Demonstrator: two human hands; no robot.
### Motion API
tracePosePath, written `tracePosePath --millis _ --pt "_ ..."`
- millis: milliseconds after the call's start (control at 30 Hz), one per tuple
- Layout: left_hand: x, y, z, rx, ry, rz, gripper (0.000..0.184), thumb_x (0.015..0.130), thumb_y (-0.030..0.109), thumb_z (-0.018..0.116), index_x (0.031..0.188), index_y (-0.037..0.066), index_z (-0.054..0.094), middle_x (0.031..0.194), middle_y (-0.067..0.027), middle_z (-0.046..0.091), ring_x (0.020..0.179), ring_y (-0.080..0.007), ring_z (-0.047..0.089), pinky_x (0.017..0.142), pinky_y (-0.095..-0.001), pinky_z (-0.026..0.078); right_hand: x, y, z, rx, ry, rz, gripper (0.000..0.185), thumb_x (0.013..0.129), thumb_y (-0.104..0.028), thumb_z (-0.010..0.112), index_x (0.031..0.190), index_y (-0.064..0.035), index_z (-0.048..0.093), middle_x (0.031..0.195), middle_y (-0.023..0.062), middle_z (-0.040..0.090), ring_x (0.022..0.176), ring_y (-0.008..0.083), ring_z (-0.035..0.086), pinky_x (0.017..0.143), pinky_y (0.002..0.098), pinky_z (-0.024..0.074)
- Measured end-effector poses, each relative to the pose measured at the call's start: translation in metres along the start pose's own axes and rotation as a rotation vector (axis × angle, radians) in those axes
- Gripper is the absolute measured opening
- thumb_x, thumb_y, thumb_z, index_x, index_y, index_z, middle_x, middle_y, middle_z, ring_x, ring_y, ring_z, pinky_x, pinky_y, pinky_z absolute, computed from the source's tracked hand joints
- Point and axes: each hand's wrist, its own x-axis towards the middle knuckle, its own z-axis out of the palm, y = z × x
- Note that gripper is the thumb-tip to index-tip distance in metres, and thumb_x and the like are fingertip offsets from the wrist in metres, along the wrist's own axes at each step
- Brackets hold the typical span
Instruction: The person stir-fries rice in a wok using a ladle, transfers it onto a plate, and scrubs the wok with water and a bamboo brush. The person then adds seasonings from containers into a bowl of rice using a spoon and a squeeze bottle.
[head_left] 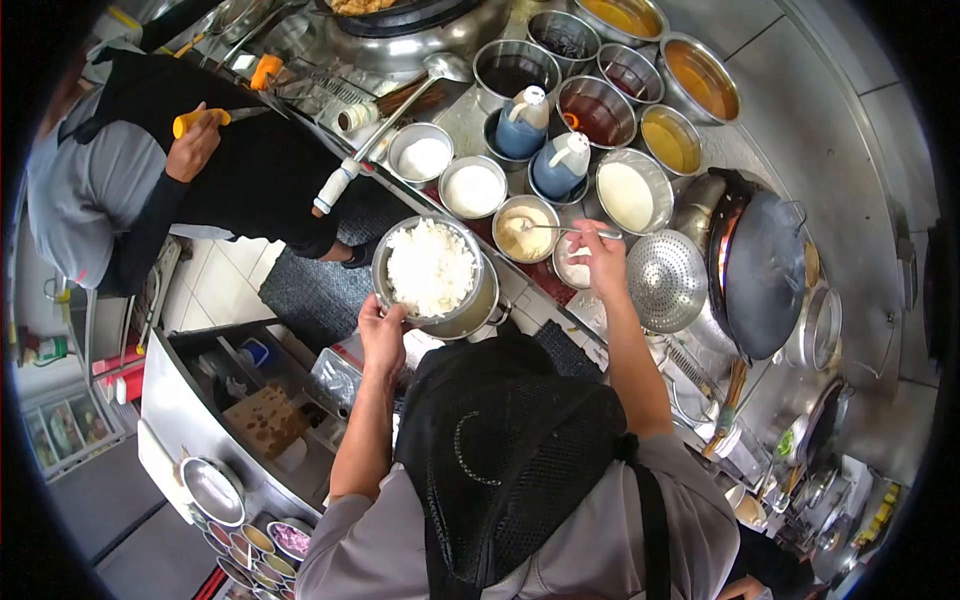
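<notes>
My left hand (382, 335) grips the near-left rim of a metal bowl (378, 272) heaped with white rice (432, 268). Directly beneath or behind that bowl shows a larger metal pot (488, 308) with a side handle; whether the two touch I cannot tell. In my right hand (600, 262), fingers closed, is the handle of a metal spoon (575, 229). Its tip dips into a round container of pale tan powder (526, 243). Tubs of white granules (473, 188) and white powder (421, 156) stand beside it, and another small white-filled tub (574, 268) sits below my right wrist.
A perforated strainer (667, 282) lies right of my right hand, close to a smoking wok (765, 275) over flame. Blue squeeze bottles (522, 125) and sauce pots (596, 110) crowd the counter. At left, a co-worker (110, 170) holds an orange-handled tool. A long ladle (400, 105) crosses the counter edge.
</notes>
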Motion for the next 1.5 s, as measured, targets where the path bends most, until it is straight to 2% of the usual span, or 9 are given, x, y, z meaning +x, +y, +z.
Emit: tracePosePath --millis 67,133,900,1000,1100,1300,1367,1500 --pt "0.002 0.0 0.001 -0.004 -0.002 0.005 0.023 0.081 -0.007 0.05 0.102 -0.002 0.057 0.093 -0.0109 0.066 0.074 -0.0188 0.067 0.066 -0.0326 0.06 -0.006 -0.007 -0.012 0.026 -0.002 0.0 0.032 0.097 -0.028 0.057 0.11 0.0011 0.061 0.091 0.012 0.066 0.073 0.0131 0.061 0.057 0.0288 0.0547" --pt "0.003 0.0 -0.001 0.052 -0.031 -0.029 0.028 0.081 -0.009 0.049 0.107 -0.001 0.056 0.098 -0.0114 0.066 0.083 -0.0198 0.067 0.074 -0.0353 0.058 -0.01 -0.014 -0.02 0.095 0.013 0.003 0.032 0.097 -0.028 0.056 0.109 0.0014 0.061 0.091 0.012 0.065 0.074 0.0136 0.06 0.059 0.0298 0.0545" --pt "-0.009 -0.009 0.008 0.025 -0.051 -0.016 0.027 0.082 -0.008 0.05 0.107 0.0 0.056 0.1 -0.0121 0.066 0.084 -0.0206 0.067 0.075 -0.0359 0.057 -0.005 -0.015 -0.048 0.138 0.024 -0.008 0.028 0.098 -0.025 0.055 0.108 0.0006 0.061 0.089 0.0108 0.066 0.072 0.0137 0.059 0.061 0.0297 0.0543" --pt "-0.006 -0.015 0.009 -0.005 -0.028 -0.023 0.027 0.082 -0.007 0.051 0.107 0.001 0.057 0.099 -0.0108 0.066 0.082 -0.0198 0.067 0.073 -0.0334 0.057 -0.007 -0.017 -0.046 0.153 0.018 -0.005 0.028 0.098 -0.025 0.055 0.108 0.0001 0.061 0.089 0.0109 0.066 0.071 0.014 0.059 0.061 0.0302 0.0538" --pt "0.006 -0.018 0.013 0.107 -0.043 0.004 0.028 0.082 -0.004 0.052 0.109 0.003 0.057 0.098 -0.0082 0.066 0.082 -0.0171 0.066 0.067 -0.0298 0.056 -0.012 -0.031 -0.038 0.184 -0.01 -0.028 0.028 0.098 -0.025 0.056 0.108 -0.0002 0.061 0.089 0.0112 0.066 0.071 0.0142 0.059 0.061 0.0303 0.0537" --pt "0.013 -0.006 0.052 0.104 -0.063 0.0 0.024 0.083 -0.002 0.052 0.106 0.004 0.057 0.093 -0.0062 0.066 0.076 -0.0152 0.065 0.062 -0.029 0.057 -0.026 -0.069 -0.013 0.286 -0.225 -0.126 0.028 0.098 -0.025 0.056 0.109 0.0009 0.062 0.088 0.0114 0.066 0.072 0.0144 0.06 0.062 0.0308 0.0539" --pt "0.014 -0.007 0.058 0.043 -0.105 -0.045 0.02 0.083 -0.003 0.052 0.101 0.004 0.057 0.091 -0.0056 0.065 0.074 -0.0149 0.065 0.06 -0.0293 0.057 -0.018 -0.067 -0.016 0.037 -0.129 -0.217 0.028 0.098 -0.023 0.056 0.11 0.0023 0.062 0.09 0.0119 0.067 0.072 0.0136 0.06 0.066 0.0296 0.0534" --pt "0.016 -0.01 0.068 0.003 -0.139 -0.075 0.022 0.082 -0.003 0.053 0.103 0.004 0.057 0.093 -0.0063 0.065 0.075 -0.0153 0.065 0.058 -0.0291 0.058 -0.045 -0.089 -0.019 -0.139 -0.138 -0.391 0.025 0.098 -0.017 0.056 0.108 0.0032 0.065 0.093 0.0111 0.068 0.076 0.0137 0.061 0.072 0.0268 0.0513"
